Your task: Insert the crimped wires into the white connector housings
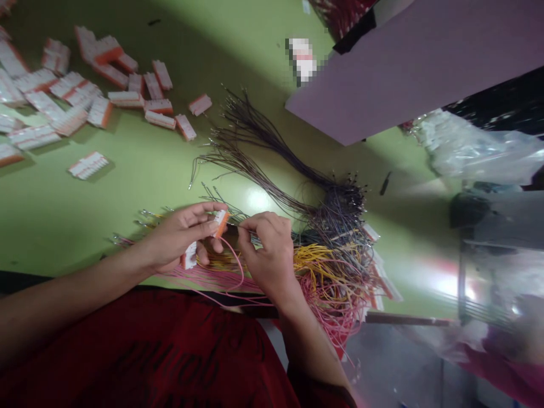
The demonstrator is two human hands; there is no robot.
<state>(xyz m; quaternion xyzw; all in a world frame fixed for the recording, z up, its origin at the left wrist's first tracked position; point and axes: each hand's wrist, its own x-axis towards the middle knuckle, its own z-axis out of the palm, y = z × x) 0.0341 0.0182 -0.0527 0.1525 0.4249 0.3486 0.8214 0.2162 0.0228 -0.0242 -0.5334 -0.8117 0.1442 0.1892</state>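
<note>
My left hand (182,235) pinches a white and orange connector housing (220,223) between thumb and fingers. A second white and orange housing (190,256) sits lower in the same palm. One pink wire (241,266) loops down from the held housing. Just right of it, my right hand (267,246) has thumb and forefinger pressed together on a thin wire (234,224), whose end points at the housing's orange side. The wire's colour is hard to make out. Beneath both hands lie yellow wires (314,256) and pink wires (212,279).
Many loose connector housings (68,90) are scattered over the green table (140,187) at the upper left. Dark wires with metal ends (276,141) fan across the middle. A purple panel (408,68) juts in from upper right, near a clear plastic bag (476,147).
</note>
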